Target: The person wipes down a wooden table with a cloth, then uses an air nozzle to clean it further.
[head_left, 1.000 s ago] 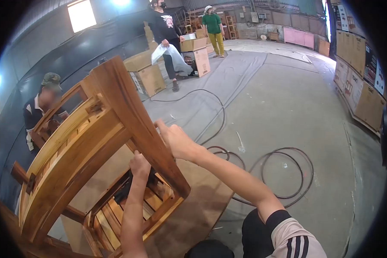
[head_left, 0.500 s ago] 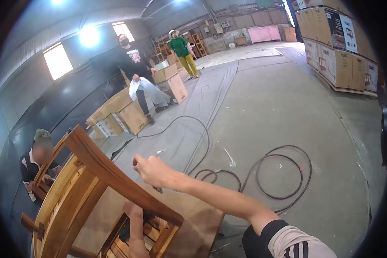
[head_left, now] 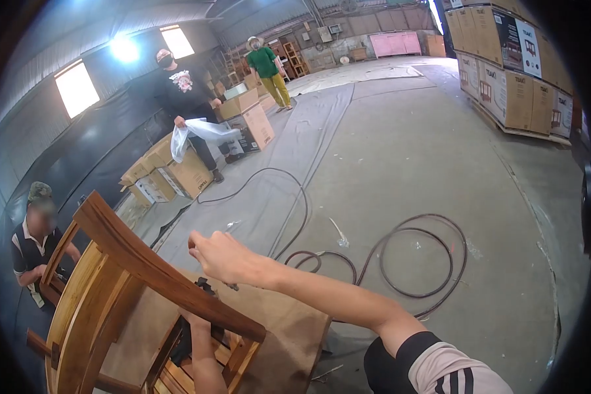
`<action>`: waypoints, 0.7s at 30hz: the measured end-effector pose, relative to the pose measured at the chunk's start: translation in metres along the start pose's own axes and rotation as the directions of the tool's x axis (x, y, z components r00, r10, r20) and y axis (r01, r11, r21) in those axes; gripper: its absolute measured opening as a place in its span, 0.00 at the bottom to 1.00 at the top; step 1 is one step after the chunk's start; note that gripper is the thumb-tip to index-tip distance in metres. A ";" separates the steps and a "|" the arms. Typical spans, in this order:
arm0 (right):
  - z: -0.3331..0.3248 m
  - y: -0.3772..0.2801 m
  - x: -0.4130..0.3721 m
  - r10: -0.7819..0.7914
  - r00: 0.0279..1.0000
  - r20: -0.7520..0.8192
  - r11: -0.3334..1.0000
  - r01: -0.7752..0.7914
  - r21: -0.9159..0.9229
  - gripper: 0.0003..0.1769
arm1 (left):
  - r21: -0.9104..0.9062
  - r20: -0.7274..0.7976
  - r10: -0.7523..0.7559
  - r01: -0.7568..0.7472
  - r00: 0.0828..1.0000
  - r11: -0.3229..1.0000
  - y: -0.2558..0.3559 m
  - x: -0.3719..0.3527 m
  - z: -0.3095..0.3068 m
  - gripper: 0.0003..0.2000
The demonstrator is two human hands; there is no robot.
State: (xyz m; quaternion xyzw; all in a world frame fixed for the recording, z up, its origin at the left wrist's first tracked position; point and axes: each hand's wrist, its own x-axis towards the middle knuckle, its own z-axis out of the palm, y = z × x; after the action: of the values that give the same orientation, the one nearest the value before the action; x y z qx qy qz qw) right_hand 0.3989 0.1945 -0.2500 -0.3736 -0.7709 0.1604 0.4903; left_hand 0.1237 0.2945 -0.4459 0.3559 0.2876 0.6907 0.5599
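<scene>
A curved wooden chair piece (head_left: 154, 269) with slats leans at the lower left. My right hand (head_left: 220, 256) is raised beyond its top rail, with fingers curled and pressed together; what they hold, if anything, is hidden. Below that hand a small dark tip shows. My left hand (head_left: 194, 318) is lower, among the chair parts, partly hidden by the rail. It is closed round a dark tool (head_left: 205, 286), of which only parts show. Under my left arm lies a slatted wooden seat (head_left: 177, 375), on a brown board (head_left: 289, 338).
A seated co-worker (head_left: 38, 246) handles wood at the left. Another person (head_left: 180, 98) holds clear plastic beside open cartons (head_left: 184, 172); a person in green (head_left: 264, 65) stands behind. A dark hose (head_left: 463, 262) coils across the floor. Stacked boxes (head_left: 519, 92) stand at the right.
The dark tool at my left hand has come into view above the rail. My right hand stays raised with curled fingers. The whole view has shifted slightly, and the standing person's plastic has changed shape.
</scene>
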 end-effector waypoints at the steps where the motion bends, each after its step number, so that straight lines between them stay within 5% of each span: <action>1: -0.006 -0.003 0.000 -0.007 1.000 -0.017 1.000 0.007 0.019 0.11 | -0.012 0.035 -0.005 0.005 0.999 1.000 0.002 -0.005 0.001 0.15; 2: -0.009 -0.005 0.001 -0.014 0.999 -0.031 0.999 0.016 0.035 0.11 | 0.325 0.085 0.176 -0.194 0.981 0.926 -0.004 0.002 -0.009 0.15; 3: -0.011 -0.006 0.000 -0.022 0.999 -0.043 0.998 0.024 0.050 0.12 | 0.606 0.189 0.319 -0.366 0.929 0.706 -0.015 0.018 -0.027 0.15; 5: -0.012 -0.007 0.001 -0.040 0.997 -0.064 0.997 0.044 0.065 0.11 | 0.860 0.383 0.393 -0.478 0.836 0.180 -0.017 0.022 -0.040 0.15; 8: -0.020 -0.008 0.000 -0.049 0.997 -0.063 0.997 0.052 0.059 0.11 | 0.844 0.447 0.360 -0.253 0.819 -0.472 -0.003 0.004 -0.037 0.13; 10: -0.023 -0.012 -0.002 -0.054 0.997 -0.056 0.997 0.057 0.060 0.12 | 0.560 0.382 0.419 0.154 0.824 -0.814 0.012 -0.022 -0.039 0.13; 13: -0.031 -0.015 -0.002 -0.075 0.994 -0.075 0.996 0.078 0.050 0.12 | 0.708 0.066 0.469 0.290 0.881 -0.644 0.062 -0.074 -0.025 0.11; 21: -0.049 -0.023 -0.003 -0.073 0.993 -0.090 0.994 0.080 0.079 0.13 | 0.745 0.190 0.561 0.254 0.806 -0.617 0.078 -0.101 -0.064 0.12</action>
State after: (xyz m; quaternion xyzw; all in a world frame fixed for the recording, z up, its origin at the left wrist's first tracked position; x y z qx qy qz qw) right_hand 0.4328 0.1709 -0.2148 -0.3297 -0.7554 0.1566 0.5442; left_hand 0.0399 0.1798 -0.4382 0.5204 0.7677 0.2031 -0.3140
